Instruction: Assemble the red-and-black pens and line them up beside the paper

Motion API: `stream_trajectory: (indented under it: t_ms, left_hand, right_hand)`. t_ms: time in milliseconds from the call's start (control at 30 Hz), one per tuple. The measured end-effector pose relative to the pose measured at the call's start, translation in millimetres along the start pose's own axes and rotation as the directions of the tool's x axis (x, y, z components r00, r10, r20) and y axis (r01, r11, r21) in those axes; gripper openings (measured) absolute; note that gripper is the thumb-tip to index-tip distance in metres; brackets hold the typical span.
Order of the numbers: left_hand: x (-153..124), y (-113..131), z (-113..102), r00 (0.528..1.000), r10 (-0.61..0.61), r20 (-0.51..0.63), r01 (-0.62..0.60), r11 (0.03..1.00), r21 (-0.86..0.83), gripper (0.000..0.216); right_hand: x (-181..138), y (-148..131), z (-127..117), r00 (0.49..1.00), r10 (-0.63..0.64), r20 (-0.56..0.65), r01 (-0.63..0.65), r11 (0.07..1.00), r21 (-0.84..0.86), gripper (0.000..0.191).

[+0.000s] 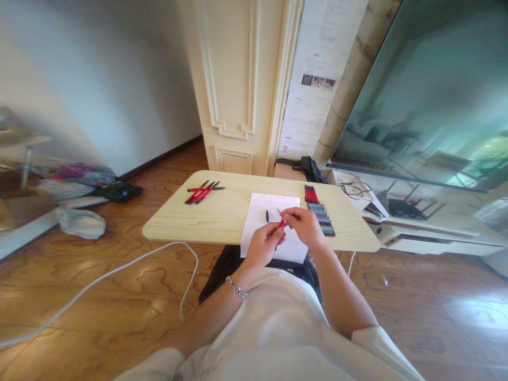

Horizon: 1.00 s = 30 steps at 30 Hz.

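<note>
Two hands meet over a white sheet of paper [273,203] on a small pale wooden table [222,217], both closed on a single red pen [281,224] held just above the sheet's near half. The left hand [264,246] curls its fingers around the pen's lower barrel, its wrist ringed by a silver chain bracelet [236,287]. The right hand [304,222] pinches the pen's upper end between thumb and fingertips. Both forearms angle inward from the person's lap, with the elbows bent.

One container is on the table: a dark flat pack [323,218] lying just right of the sheet, its top blurred so that its contents cannot be made out. At its far end lies a tight row of red pens [311,193], side by side, about five of them, though the exact count is too small to tell. Well apart, near the table's far left corner, four or five red and black pens [203,191] lie loosely crossed. One small black piece [267,215] rests on the sheet, just left of the fingers.
</note>
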<state>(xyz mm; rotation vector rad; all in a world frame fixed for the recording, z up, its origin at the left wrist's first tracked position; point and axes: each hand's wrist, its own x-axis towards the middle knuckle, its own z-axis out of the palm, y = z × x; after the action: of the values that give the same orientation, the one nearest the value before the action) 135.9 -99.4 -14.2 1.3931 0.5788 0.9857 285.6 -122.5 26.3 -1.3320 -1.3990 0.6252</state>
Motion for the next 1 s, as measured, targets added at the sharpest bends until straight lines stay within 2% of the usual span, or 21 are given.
stream_trajectory:
  t_ms: [300, 433, 600, 700, 767, 867, 900, 1000]
  left_hand:
    - [0, -4, -1, 1.0, -0.01, 0.011, 0.01, 1.0, 0.008, 0.04]
    - [0, -4, -1, 0.999, -0.023, 0.027, 0.023, 1.0, -0.004, 0.04]
    - [-1, -6, -2, 0.999, -0.028, 0.044, 0.028, 1.0, 0.013, 0.039]
    - [1, -8, -4, 0.999, -0.032, 0.033, 0.032, 0.999, 0.001, 0.037]
    - [2, -9, -4, 1.0, -0.023, 0.019, 0.023, 1.0, -0.01, 0.038]
    - [3, -11, -5, 1.0, -0.023, 0.005, 0.024, 0.999, -0.024, 0.04]
    - [3, -11, -4, 1.0, -0.03, 0.001, 0.03, 0.999, -0.032, 0.041]
    - [4, -13, -4, 0.999, -0.035, -0.011, 0.034, 0.998, -0.055, 0.041]
  right_hand:
    - [-5, -2, -2, 0.999, -0.033, -0.031, 0.029, 0.993, -0.113, 0.022]
    - [-7, -4, -6, 0.998, -0.04, 0.053, 0.047, 0.989, -0.137, 0.022]
    - [-11, -3, -12, 0.994, -0.049, 0.099, 0.062, 0.989, -0.131, 0.023]
    - [-8, 0, -18, 0.97, -0.062, 0.235, 0.091, 0.989, -0.114, 0.03]
    - [-2, 5, -20, 0.962, -0.035, 0.272, 0.068, 0.991, -0.115, 0.037]
    - [15, 18, -16, 0.992, 0.038, 0.123, 0.002, 0.95, -0.311, 0.036]
    - [21, 24, -12, 0.996, 0.053, 0.077, -0.015, 0.903, -0.43, 0.032]
    - [37, 37, 0, 0.983, 0.175, 0.049, -0.093, 0.716, -0.692, 0.025]
